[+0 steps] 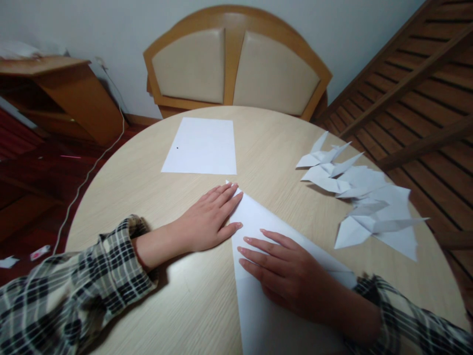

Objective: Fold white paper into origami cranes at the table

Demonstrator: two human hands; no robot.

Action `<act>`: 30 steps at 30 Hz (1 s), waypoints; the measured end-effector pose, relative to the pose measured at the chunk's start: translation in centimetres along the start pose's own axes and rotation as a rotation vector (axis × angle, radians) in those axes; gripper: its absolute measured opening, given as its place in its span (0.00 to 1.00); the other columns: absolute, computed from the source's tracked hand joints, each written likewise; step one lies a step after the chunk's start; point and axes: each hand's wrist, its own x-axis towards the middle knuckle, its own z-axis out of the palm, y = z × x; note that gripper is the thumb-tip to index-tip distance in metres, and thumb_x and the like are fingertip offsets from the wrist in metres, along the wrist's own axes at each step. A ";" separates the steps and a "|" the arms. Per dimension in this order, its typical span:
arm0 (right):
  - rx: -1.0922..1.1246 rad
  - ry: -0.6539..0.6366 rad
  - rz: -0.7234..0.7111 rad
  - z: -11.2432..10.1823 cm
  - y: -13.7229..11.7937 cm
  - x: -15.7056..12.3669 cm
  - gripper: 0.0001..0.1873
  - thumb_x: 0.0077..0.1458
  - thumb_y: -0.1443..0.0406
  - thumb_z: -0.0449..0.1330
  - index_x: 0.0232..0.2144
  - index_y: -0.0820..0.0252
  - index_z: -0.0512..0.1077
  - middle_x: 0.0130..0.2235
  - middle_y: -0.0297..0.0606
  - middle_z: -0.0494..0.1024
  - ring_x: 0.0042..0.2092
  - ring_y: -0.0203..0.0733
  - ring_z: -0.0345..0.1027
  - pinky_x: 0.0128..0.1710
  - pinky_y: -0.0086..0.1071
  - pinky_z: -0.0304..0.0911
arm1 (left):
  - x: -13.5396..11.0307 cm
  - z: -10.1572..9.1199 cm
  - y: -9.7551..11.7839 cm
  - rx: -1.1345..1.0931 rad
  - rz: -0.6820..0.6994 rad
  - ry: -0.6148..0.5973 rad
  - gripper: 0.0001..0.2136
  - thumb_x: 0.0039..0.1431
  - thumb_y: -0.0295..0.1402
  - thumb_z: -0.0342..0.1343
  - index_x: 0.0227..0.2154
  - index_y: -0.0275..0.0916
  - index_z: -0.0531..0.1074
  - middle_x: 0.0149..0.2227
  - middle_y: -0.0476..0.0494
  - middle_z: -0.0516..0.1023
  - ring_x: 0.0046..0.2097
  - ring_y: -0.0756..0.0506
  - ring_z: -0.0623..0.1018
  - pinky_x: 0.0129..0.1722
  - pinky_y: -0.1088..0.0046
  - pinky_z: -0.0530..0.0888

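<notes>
A folded sheet of white paper lies on the table in front of me, with a slanted upper right edge and a pointed top corner. My left hand rests flat by that corner, its fingertips on the paper and the palm on the wood. Lower down, my right hand lies palm down on the same paper, fingers stretched out and slightly apart. My right forearm hides part of its lower right portion. Neither hand grasps anything.
A white paper sheet lies at the far side of the round table. Several folded paper cranes cluster at the right. Beyond the table stands a padded chair; wooden slats rise at the right. A cable runs along the left.
</notes>
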 end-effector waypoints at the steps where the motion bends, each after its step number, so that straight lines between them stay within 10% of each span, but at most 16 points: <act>1: 0.002 0.003 0.000 0.0 0.0 0.0 0.19 0.60 0.73 0.51 0.52 0.64 0.70 0.53 0.45 0.76 0.58 0.45 0.67 0.60 0.50 0.60 | 0.0 0.0 0.0 0.006 0.000 -0.005 0.30 0.67 0.47 0.42 0.65 0.31 0.53 0.68 0.29 0.51 0.70 0.37 0.49 0.66 0.54 0.53; 30: -0.011 0.006 -0.009 -0.1 0.0 0.1 0.19 0.60 0.73 0.50 0.51 0.64 0.71 0.53 0.42 0.76 0.57 0.45 0.67 0.60 0.48 0.60 | 0.0 -0.1 0.2 0.022 -0.018 -0.041 0.32 0.67 0.48 0.42 0.65 0.28 0.52 0.69 0.28 0.49 0.70 0.36 0.49 0.67 0.55 0.51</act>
